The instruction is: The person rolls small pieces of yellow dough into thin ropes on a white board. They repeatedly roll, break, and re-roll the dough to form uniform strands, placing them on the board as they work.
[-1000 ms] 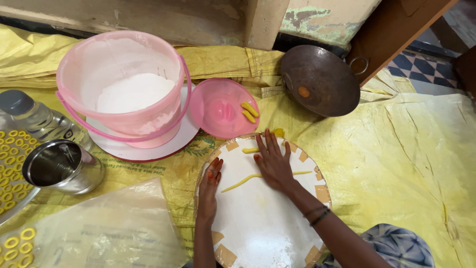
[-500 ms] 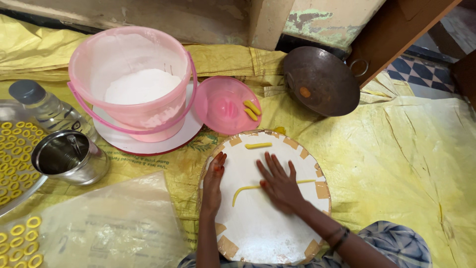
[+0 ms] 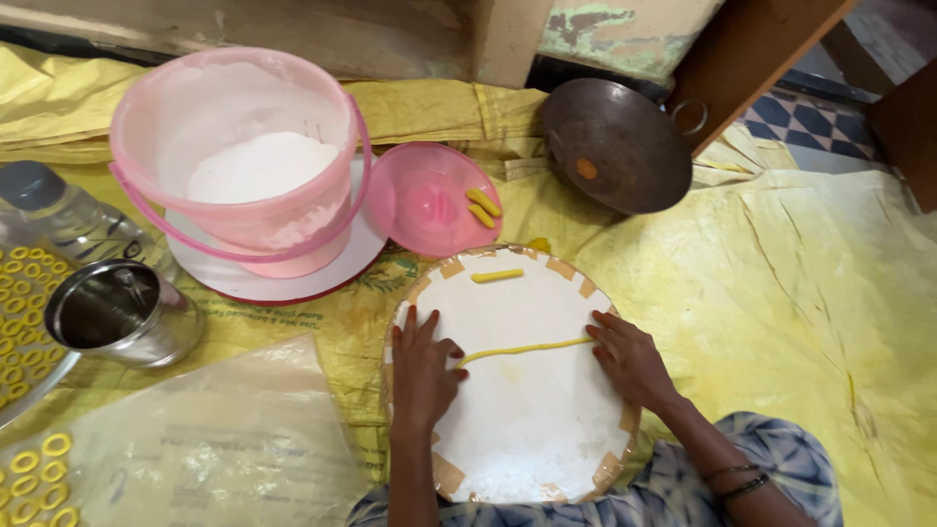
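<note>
A round white board with taped edges lies on the yellow sheet in front of me. Across it stretches a long thin yellow dough rope. My left hand lies flat on the board's left side, fingertips at the rope's left end. My right hand rests flat at the rope's right end. A short yellow dough piece sits near the board's far edge.
A pink bucket of white flour stands on a white plate, its pink lid beside it holding two dough pieces. A dark metal wok, a steel cup, a bottle, yellow dough rings and a plastic sheet surround the board.
My hands have moved apart along the rope, which is now longer and thinner. The right hand shifted from the board's centre to its right edge.
</note>
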